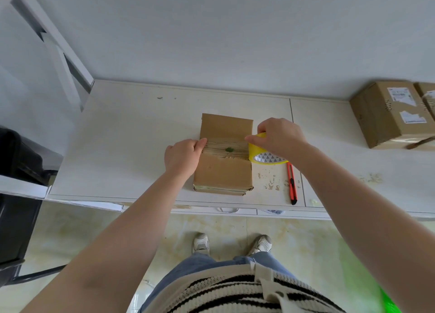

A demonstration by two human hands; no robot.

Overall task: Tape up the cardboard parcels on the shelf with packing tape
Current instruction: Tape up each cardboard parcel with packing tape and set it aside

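Fingers of right hand (279, 136) grip tape roll (263, 153); left hand (182, 154) pinches tape on parcel (223, 169).

parcel (223, 171): matt brown cardboard, glossy tape band | tape roll (264, 153), right of parcel: shiny yellow, probably plastic | shelf (131, 136) under parcel: smooth white, scuffed

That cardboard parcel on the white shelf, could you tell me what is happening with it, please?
A person is taping a flat brown cardboard parcel on the white shelf. The left hand pinches the tape end at the parcel's left edge, while the right hand grips the yellow roll of packing tape at its right edge. A red utility knife lies beside it, untouched. More brown cardboard boxes sit further right.
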